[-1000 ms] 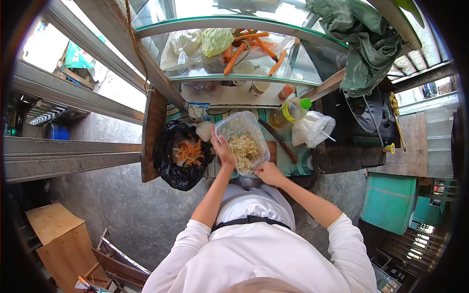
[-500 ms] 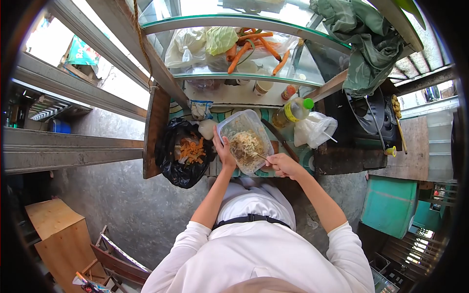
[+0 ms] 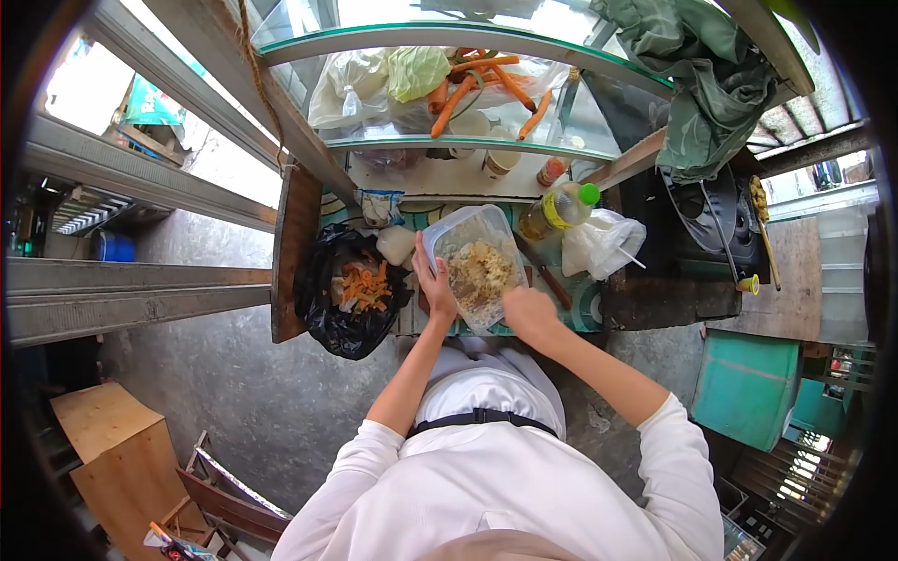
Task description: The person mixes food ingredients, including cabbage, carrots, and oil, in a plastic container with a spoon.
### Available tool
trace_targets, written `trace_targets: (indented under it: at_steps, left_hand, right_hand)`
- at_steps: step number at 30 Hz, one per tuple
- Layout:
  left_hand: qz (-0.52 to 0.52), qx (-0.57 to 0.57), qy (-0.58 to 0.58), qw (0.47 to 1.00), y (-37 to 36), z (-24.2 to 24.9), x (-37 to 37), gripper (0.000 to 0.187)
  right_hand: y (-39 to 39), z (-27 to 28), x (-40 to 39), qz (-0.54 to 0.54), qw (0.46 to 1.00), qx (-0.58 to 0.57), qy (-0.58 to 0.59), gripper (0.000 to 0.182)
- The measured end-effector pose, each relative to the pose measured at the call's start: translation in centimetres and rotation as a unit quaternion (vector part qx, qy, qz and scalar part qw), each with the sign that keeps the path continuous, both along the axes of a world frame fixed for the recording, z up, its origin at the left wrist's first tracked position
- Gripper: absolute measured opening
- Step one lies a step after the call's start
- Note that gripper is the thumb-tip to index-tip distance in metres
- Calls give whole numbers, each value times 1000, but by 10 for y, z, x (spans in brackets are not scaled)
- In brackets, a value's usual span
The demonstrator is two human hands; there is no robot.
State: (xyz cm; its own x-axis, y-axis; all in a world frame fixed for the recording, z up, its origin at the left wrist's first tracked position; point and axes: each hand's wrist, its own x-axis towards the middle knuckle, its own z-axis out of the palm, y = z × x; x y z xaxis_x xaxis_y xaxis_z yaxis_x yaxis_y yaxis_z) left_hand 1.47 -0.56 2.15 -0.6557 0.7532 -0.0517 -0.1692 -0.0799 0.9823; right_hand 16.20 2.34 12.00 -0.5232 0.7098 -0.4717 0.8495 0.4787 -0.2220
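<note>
A clear plastic container [image 3: 435, 230] with a shredded, pale mixture [image 3: 482, 269] in it stands tilted at the middle of the counter. My left hand [image 3: 436, 283] grips its left side, fingers along the outer wall. At the container's lower right edge is my right hand [image 3: 531, 313], closed and slightly blurred. It is closed round a utensil, which is mostly hidden by the hand now. Left of the container, a black plastic bag [image 3: 323, 313] holds orange and pale peelings [image 3: 365, 287].
A green-capped bottle [image 3: 561, 208], white plastic bag [image 3: 599, 245] and knife [image 3: 547, 276] lie right of the container. Above, a glass shelf [image 3: 468, 144] bears cabbage [image 3: 418, 74] and carrots [image 3: 510, 86]. A black stove [image 3: 716, 234] stands at the right.
My right hand has moved left and down to the container's edge and turned over. The container is slightly more tilted, and the mixture in it has shifted.
</note>
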Motion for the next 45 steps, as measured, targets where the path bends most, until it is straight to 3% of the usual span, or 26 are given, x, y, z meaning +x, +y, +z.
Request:
trace_targets:
  at_steps: [7, 10, 13, 18, 22, 26, 28, 32, 33, 34, 37, 40, 41, 45]
  left_hand:
    - [-3, 8, 70, 998, 4, -7, -6, 68]
    - [18, -5, -26, 999, 0, -19, -11, 67]
    - [15, 11, 23, 1000, 4, -30, -15, 67]
    - [-15, -61, 39, 997, 7, -27, -15, 67]
    - [23, 0, -118, 993, 5, -49, -21, 66]
    - [17, -20, -35, 999, 8, -34, -16, 67]
    - [-8, -45, 30, 998, 9, -9, -13, 67]
    - [9, 11, -105, 994, 2, -52, -20, 65]
    - [10, 1, -78, 997, 3, -49, -20, 65]
    - [14, -9, -52, 999, 3, -43, -20, 64]
    - [16, -19, -8, 1000, 3, -20, -18, 64]
    - [-10, -20, 74, 997, 9, -2, -14, 64]
    - [-19, -21, 112, 993, 9, 2, -14, 65]
    - [-23, -7, -6, 1000, 12, 1, -11, 64]
  right_hand:
    - [-31, -2, -21, 53, 992, -109, -19, 18]
    - [-8, 28, -8, 6, 996, -93, 3, 18]
    - [12, 54, -9, -34, 999, -27, 9, 19]
    - [-26, -10, -34, 77, 996, -46, 6, 16]
    - [-2, 28, -15, 75, 996, -46, -18, 14]
    - [17, 38, -32, 42, 998, -1, -43, 14]
    - [-12, -1, -45, 91, 996, 21, -14, 14]
    - [-15, -4, -26, 143, 989, -16, -15, 14]
    - [0, 8, -15, 128, 992, -4, 0, 16]
    - [14, 33, -16, 108, 992, -1, -65, 17]
    - [38, 48, -7, 106, 988, 108, -12, 15]
    - [42, 22, -15, 121, 963, 237, -36, 10]
    - [38, 12, -12, 122, 964, 233, -41, 10]
    - [9, -17, 15, 149, 968, 197, -36, 9]
